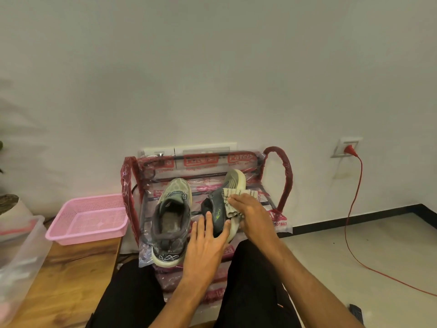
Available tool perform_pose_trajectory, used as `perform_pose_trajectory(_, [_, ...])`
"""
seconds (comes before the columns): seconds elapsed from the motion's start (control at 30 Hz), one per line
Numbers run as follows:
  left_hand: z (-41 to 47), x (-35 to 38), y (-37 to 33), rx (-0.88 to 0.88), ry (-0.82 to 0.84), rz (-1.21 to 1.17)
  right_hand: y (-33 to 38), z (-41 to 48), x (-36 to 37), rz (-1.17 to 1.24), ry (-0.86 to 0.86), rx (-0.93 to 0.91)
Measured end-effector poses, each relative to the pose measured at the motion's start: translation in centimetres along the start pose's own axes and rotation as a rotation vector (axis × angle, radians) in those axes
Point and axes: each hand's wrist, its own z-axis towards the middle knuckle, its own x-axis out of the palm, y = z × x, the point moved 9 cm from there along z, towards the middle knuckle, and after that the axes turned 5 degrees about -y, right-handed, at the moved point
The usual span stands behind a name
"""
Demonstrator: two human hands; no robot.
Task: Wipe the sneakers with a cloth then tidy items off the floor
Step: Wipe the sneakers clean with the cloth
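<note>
A person seated before a low red metal rack wrapped in printed clear plastic [285, 176] cleans a pair of sneakers on its top shelf. Far left of the rack, a clear plastic storage bin [21, 252] sits on a brown wooden bench [71, 280]. A pink perforated plastic basket [89, 218] stands at the bench's far end, just beside the rack's left post. On the left half of the rack's shelf stands a grey-green mesh sneaker with a pale sole [171, 221], upright, heel toward the camera. The left hand [205, 247], fingers straight and spread, rests against the heel end of the second grey-green sneaker [233, 181]. That shoe lies tilted on its side on the right half of the shelf, its dark flank up and toe pointing at the wall. The right hand [250, 211] bunches a striped off-white cloth [236, 194] in curled fingers and presses it to that shoe's side. Right of the rack, a red plug [349, 149] sits in a white wall socket [340, 147], and its thin red cable [346, 228] trails down the wall and across the pale floor.
</note>
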Motion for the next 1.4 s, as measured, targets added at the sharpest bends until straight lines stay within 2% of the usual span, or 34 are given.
perform_pose_trajectory(0.17, [0.1, -0.3, -0.1, -0.010, -0.027, -0.037, -0.6, -0.1, -0.2, 0.141, 0.032, 0.083])
perform_pose_trajectory(0.27, [0.2, -1.2, -0.3, -0.004, -0.059, -0.082, 0.5, -1.4, -0.5, 0.180, 0.084, 0.013])
perform_pose_trajectory(0.4, [-0.1, -1.1, -0.2, -0.035, -0.019, -0.069, 1.6, -0.9, -0.2, 0.035, 0.104, -0.154])
perform_pose_trajectory(0.47, [-0.2, -0.9, -0.1, -0.063, 0.022, -0.043, 1.7, 0.2, 0.4, -0.070, 0.091, -0.167])
perform_pose_trajectory(0.57, [-0.4, -1.0, 0.4, -0.077, 0.015, -0.074, 1.9, 1.4, 0.9, -0.071, 0.098, -0.136])
perform_pose_trajectory(0.7, [-0.5, -2.5, -1.6, 0.076, -0.106, -0.152, 0.1, 1.1, 0.3, 0.096, 0.082, -0.008])
perform_pose_trajectory(0.83, [-0.9, -2.1, -3.8, 0.180, -0.120, -0.143, -2.2, 0.4, -0.6, 0.177, 0.099, 0.084])
perform_pose_trajectory(0.93, [-0.6, -1.9, -4.4, 0.211, -0.091, -0.137, -2.3, -0.2, -0.9, 0.131, 0.121, 0.048])
perform_pose_trajectory(1.13, [-0.6, -1.0, -4.6, 0.210, -0.034, -0.143, -0.1, -1.8, -0.2, 0.072, 0.155, -0.213])
perform_pose_trajectory(1.27, [-0.6, -1.0, -6.0, 0.277, -0.028, -0.094, -1.3, 0.2, -1.4, -0.064, 0.045, -0.129])
perform_pose_trajectory(1.4, [-0.2, -0.5, -6.7, 0.288, -0.027, -0.095, -2.0, -0.2, -1.9, 0.053, 0.024, -0.056])
